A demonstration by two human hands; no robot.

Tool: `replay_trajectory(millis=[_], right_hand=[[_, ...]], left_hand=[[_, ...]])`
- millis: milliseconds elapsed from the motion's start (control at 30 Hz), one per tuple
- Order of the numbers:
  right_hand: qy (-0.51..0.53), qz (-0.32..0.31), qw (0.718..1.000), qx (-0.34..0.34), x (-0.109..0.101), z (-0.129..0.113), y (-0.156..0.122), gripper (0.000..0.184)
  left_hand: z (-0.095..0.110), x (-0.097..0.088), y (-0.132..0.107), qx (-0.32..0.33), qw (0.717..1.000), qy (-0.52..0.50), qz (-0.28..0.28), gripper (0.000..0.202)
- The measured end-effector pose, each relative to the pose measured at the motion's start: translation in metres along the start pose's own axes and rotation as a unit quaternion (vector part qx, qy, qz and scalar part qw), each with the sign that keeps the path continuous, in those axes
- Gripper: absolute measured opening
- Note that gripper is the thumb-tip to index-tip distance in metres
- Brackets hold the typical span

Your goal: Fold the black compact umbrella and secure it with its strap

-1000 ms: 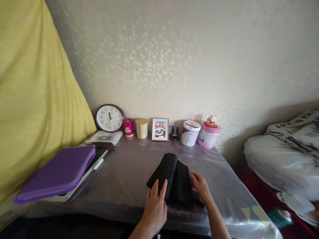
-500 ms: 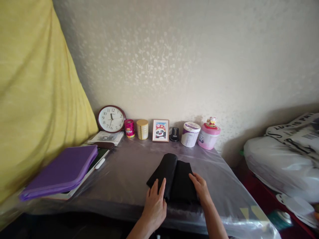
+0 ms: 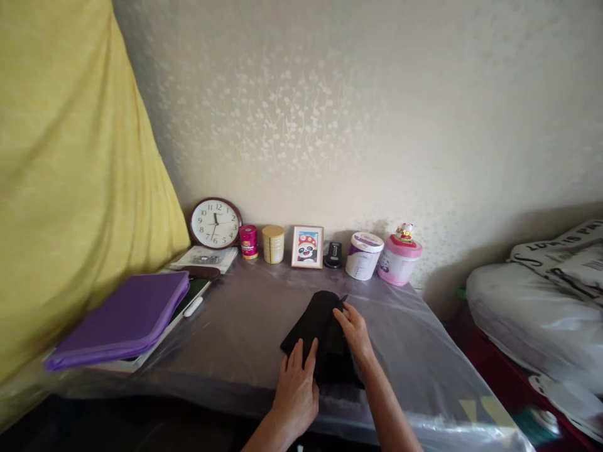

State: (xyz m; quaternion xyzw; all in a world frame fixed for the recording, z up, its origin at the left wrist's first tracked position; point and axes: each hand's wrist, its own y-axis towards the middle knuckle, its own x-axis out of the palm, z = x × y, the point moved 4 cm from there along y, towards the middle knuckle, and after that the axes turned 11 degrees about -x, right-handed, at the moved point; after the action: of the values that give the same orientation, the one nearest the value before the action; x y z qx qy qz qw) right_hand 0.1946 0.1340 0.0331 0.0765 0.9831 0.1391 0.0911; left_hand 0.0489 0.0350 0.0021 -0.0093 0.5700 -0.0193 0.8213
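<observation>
A folded piece of black cloth (image 3: 313, 323) lies near the front of the table, partly covered by both hands. My left hand (image 3: 298, 383) rests on its near left part, fingers stretched out and flat. At the cloth's upper right, my right hand (image 3: 352, 326) pinches a raised edge between thumb and fingers, lifting that side over toward the left. The cloth's lower right part is shadowed and partly hidden by my right hand.
A purple zip folder (image 3: 122, 317) lies at left on the plastic-covered table (image 3: 235, 339). Along the wall stand a clock (image 3: 215, 223), a pink tin (image 3: 249, 242), a yellow tin (image 3: 273, 245), a picture frame (image 3: 307, 247) and two tubs (image 3: 364, 256). Bulky bags (image 3: 527, 314) lie at right.
My right hand has moved up and to the left, drawing the cloth's right flap up and inward. The left hand stays on the cloth. The view has shifted slightly.
</observation>
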Motion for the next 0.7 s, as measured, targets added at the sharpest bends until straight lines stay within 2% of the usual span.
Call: replay_trajectory(millis=[100,200,467,567,700], right_hand=[[-0.028,-0.029,0.999,-0.013,0.017,0.002,0.009,0.061],[-0.103,-0.041,0.993,-0.041,0.03,0.007,0.018,0.053],[-0.286,-0.104,0.95,-0.064,0.053,0.013,0.023,0.043],[-0.307,-0.136,0.939,-0.069,0.056,0.007,0.02,0.042],[-0.27,-0.191,0.941,-0.075,0.061,0.0,0.014,0.038]], left_hand=[[-0.002,0.002,0.001,0.001,1.0,-0.01,0.0,0.072],[-0.004,0.005,0.001,0.003,1.0,-0.03,-0.004,0.061],[-0.004,0.003,0.001,0.008,0.999,-0.034,0.018,0.051],[-0.005,0.006,0.002,0.005,0.999,-0.02,0.034,0.056],[-0.012,0.012,-0.001,0.013,0.997,-0.009,0.077,0.06]])
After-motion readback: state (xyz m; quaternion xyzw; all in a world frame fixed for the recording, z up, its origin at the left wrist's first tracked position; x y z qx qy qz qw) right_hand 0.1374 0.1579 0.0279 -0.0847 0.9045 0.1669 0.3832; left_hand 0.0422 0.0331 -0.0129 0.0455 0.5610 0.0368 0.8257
